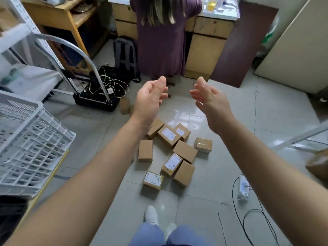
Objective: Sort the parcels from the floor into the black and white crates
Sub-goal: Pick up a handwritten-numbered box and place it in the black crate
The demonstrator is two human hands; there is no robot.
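Head view. Risks, as I judge them: the parcels (184, 150) lie crowded on the floor tiles, several touching and some with no label showing. A hasty grab could knock the neighbours or send one to the wrong crate. A power strip (242, 187) with loose cables sits near the feet, a trip hazard.

Left hand (150, 102) and right hand (211, 103) are raised above the pile, palms facing, apart. Fingers are loosely curved, holding nothing and touching nothing. The white crate (32, 148) stands at left.
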